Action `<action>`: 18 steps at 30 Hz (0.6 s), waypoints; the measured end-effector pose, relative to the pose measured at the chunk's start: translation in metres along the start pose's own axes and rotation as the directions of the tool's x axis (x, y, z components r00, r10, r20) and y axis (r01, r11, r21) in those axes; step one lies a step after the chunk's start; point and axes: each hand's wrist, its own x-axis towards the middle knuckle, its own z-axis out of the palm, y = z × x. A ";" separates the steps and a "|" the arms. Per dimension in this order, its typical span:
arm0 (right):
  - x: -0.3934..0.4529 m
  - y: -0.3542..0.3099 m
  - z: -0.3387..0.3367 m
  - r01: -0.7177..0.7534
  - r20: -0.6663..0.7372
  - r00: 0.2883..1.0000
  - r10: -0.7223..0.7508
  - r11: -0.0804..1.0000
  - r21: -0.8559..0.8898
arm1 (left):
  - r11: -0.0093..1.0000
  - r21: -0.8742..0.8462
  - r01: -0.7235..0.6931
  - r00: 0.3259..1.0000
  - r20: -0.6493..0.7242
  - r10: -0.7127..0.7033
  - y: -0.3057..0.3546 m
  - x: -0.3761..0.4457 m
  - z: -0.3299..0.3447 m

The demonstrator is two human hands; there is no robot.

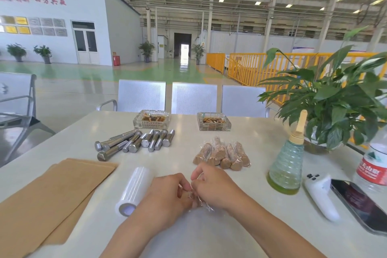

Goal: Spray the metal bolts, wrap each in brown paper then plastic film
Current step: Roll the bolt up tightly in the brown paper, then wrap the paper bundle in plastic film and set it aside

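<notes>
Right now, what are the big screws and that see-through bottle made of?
The bolts look like bare metal, probably steel: grey and shiny, with cut threads. The spray bottle seems to be clear ribbed plastic, since greenish liquid shows through it; its pale nozzle looks like plastic too, though glass can't be ruled out.
</notes>
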 end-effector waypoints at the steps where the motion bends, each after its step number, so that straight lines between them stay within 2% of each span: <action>1: 0.000 0.000 0.000 0.001 0.014 1.000 -0.001 1.000 0.022 | 1.000 -0.009 -0.002 1.000 0.011 0.002 -0.001 0.000 -0.002; 5: 0.001 0.004 -0.002 0.027 0.053 0.998 -0.028 1.000 0.012 | 1.000 -0.007 -0.029 0.998 0.054 0.029 -0.009 0.003 -0.011; 9: 0.001 0.008 -0.001 0.052 0.081 0.995 -0.053 0.999 0.014 | 0.999 0.021 -0.031 0.999 -0.020 0.031 -0.009 0.004 -0.001; 13: -0.003 0.013 0.008 0.096 -0.073 0.993 -0.098 0.995 -0.032 | 0.985 0.170 -0.034 0.997 -0.060 0.045 -0.006 0.008 0.005; 16: -0.009 0.019 0.018 0.176 -0.159 0.969 -0.189 0.980 -0.090 | 0.985 0.170 0.004 0.999 -0.054 0.005 -0.006 0.009 0.004; 18: -0.014 0.023 0.025 0.257 -0.198 0.934 -0.296 0.945 -0.200 | 0.986 0.167 0.009 0.999 -0.044 -0.002 -0.006 0.009 0.002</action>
